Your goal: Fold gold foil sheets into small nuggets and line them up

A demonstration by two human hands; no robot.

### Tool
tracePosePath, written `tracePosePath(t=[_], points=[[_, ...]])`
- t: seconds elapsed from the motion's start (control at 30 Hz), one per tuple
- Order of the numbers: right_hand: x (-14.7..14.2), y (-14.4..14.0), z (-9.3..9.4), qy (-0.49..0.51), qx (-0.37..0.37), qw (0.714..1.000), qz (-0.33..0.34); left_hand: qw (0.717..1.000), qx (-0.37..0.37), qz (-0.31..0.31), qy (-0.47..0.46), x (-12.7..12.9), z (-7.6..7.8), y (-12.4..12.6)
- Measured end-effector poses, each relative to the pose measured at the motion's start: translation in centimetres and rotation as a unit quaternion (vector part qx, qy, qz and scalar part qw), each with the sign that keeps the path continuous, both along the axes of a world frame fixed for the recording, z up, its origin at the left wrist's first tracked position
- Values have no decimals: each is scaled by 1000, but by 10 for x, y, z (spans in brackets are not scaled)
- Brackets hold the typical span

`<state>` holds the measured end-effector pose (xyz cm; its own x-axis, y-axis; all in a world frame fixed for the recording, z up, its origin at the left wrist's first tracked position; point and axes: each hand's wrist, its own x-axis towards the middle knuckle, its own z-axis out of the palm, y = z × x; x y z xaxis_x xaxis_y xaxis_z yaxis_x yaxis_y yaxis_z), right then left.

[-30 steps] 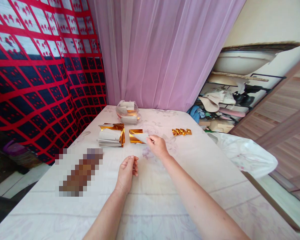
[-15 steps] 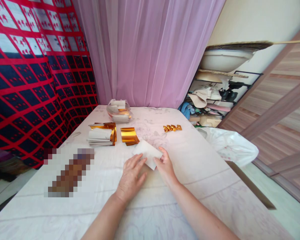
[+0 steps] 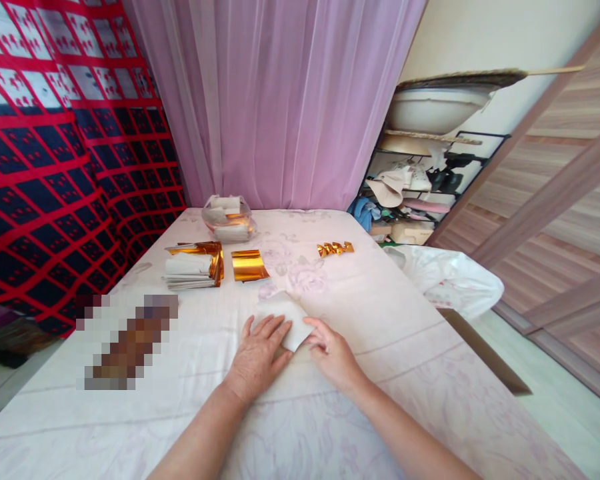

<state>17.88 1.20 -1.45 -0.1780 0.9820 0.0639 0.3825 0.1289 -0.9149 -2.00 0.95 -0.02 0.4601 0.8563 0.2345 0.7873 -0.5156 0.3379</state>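
A white-grey sheet of paper point(image 3: 291, 321) lies on the tablecloth in front of me. My left hand point(image 3: 261, 350) rests flat on its left part, fingers stretched out over the edge. At the sheet's right corner, my right hand point(image 3: 333, 348) pinches the paper between thumb and forefinger. Just beyond the sheet are flat gold foil sheets point(image 3: 249, 265). Left of these sits a thick stack of foil papers point(image 3: 193, 268), its grey-white backs showing. Several small folded gold foil pieces point(image 3: 335, 249) stand in a row at the far right.
The table point(image 3: 380, 400) has a pale floral cloth. A clear plastic bag of papers point(image 3: 229, 219) sits at its far edge. On the left is a pixelated patch point(image 3: 133, 343). A white plastic bag point(image 3: 460, 283) and a loaded rack point(image 3: 415, 180) stand beyond the right edge.
The paper has turned and come slightly nearer to me. My left hand has moved further onto it, while my right fingers have closed in at its corner. The whole view has shifted slightly.
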Motion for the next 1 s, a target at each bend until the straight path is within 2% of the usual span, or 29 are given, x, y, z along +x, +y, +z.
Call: tracePosePath(t=[0.07,0.17,0.23,0.3,0.37,0.47,0.53,0.6,0.8,0.9,1.0], points=[[7,1,5,-99,54,994,2,1000,-5,-2,3,0,0,-1],[13,1,16,-226,171,959,19,1000,-8,-8,1,-1,1,-2],[16,1,22,-279,229,932,28,1000,-17,-18,-13,-2,2,-2],[17,0,27,-294,260,919,49,998,-34,-33,-36,-4,6,-2],[18,1,31,-275,251,924,84,996,-47,-40,-65,-5,11,-3],[19,8,36,-231,156,954,111,993,-56,-43,-95,-6,18,-5],[17,16,38,-216,90,968,88,992,-64,-45,-99,-6,19,-6],[13,25,39,-227,67,970,55,992,-69,-31,-104,-4,16,-5],[-5,48,34,-306,118,944,35,985,-56,47,-154,-1,-3,0],[-9,53,28,-333,153,930,34,986,-5,66,-156,-2,-7,1],[-9,52,21,-344,173,923,6,987,41,87,-130,-3,-7,2]])
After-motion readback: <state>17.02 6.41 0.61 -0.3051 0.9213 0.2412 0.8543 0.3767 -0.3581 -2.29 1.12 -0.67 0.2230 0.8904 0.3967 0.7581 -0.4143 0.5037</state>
